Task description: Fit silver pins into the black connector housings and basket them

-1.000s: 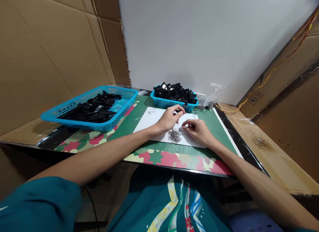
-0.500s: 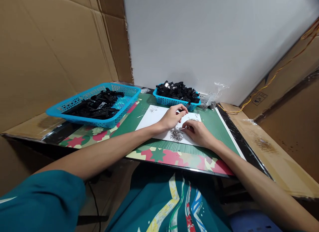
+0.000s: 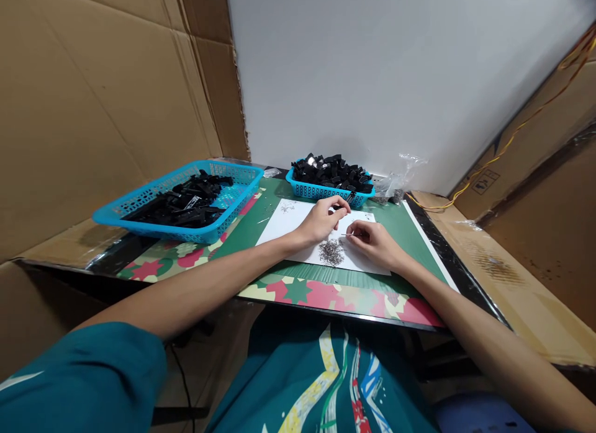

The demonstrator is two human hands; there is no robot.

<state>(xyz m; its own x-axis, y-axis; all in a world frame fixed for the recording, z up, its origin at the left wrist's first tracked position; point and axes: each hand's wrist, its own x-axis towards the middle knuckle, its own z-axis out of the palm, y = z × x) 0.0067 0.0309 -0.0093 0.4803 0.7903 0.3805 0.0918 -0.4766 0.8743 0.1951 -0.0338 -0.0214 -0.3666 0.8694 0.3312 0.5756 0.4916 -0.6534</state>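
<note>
My left hand (image 3: 323,219) is curled over the white sheet (image 3: 274,229), fingers pinched round a small black part (image 3: 350,199) that mostly hides behind them. To its right, my right hand (image 3: 371,239) is closed on a thin metal rod (image 3: 346,235), whose tip points left toward the other hand. Whether the rod is a tool or a loose pin, I cannot tell. Just below and left of it lies a pile of tiny metal pieces (image 3: 331,252) on the sheet. More small bits (image 3: 287,207) are scattered at the sheet's upper left.
A large blue basket (image 3: 205,233) of black plastic parts stands at the left. Behind my hands is a smaller blue basket (image 3: 321,190), heaped with black pieces. Clear plastic bags (image 3: 395,183) lie beside it. Cardboard walls (image 3: 116,79) and a yellow cable (image 3: 505,149) flank the table.
My right hand has lifted slightly away from the metal pile, to the right, with the thin rod now pointing at the left hand. The left hand has hardly moved.
</note>
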